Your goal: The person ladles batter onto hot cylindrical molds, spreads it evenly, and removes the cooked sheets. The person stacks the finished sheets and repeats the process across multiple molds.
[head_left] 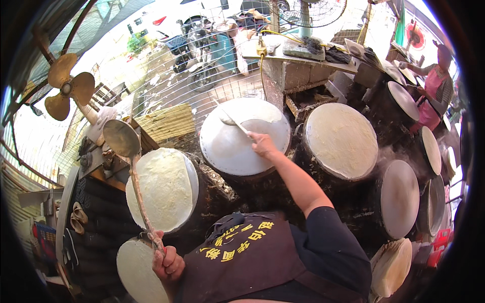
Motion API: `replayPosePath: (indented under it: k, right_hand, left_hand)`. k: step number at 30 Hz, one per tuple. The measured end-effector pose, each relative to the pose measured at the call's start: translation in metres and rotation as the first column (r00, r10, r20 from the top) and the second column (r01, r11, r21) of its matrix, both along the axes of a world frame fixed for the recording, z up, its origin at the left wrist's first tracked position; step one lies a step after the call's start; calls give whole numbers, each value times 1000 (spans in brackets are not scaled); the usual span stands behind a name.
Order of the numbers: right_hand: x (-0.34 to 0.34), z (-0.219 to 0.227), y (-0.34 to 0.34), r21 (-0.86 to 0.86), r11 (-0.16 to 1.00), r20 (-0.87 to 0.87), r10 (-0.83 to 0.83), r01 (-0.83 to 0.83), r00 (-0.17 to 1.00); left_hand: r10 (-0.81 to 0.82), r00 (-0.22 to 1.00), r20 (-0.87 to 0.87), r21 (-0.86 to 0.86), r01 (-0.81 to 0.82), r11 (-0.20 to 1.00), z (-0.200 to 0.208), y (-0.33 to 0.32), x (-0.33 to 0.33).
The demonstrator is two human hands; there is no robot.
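Observation:
My left hand (pixel 169 262), at the lower left, is closed round the long wooden handle of a ladle (pixel 121 138). The ladle's round metal bowl is raised beside the left griddle. With my right hand (pixel 263 146) I grip a thin pale-handled spreader (pixel 236 123), reaching over the middle round griddle (pixel 230 146). Its flat end rests in white batter (pixel 257 108) that covers the far part of this griddle; the near part shows bare grey. A pale, rough-topped sheet of batter (pixel 160 189) covers most of the left griddle. Another pale sheet (pixel 341 140) fills the right griddle.
More round griddles (pixel 400 198) on dark stoves curve along the right, with steam rising. A co-worker in a pink apron (pixel 435 96) stands far right. A fan with brown blades (pixel 65 88) is at the left. Wire mesh and a cluttered ledge (pixel 298 53) lie beyond.

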State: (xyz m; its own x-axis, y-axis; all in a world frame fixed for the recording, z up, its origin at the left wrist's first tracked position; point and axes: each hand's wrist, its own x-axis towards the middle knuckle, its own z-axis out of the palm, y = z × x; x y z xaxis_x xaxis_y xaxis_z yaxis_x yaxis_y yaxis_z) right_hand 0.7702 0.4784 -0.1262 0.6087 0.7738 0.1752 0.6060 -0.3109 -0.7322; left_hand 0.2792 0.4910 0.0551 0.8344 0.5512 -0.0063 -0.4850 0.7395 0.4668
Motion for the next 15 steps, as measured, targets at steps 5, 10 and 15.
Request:
replayPosePath:
  k: [5, 10, 15]
  right_hand:
    - [62, -11, -25, -62, 981, 67, -182, 186, 981]
    - [8, 26, -4, -187, 981, -55, 40, -50, 998]
    - [37, 13, -18, -84, 971, -307, 189, -224, 933]
  left_hand:
    - [111, 994, -24, 53, -110, 993, 10, -19, 13]
    - [181, 981, -73, 50, -177, 983, 32, -38, 41]
    - [194, 977, -90, 69, -188, 980, 36, -57, 51]
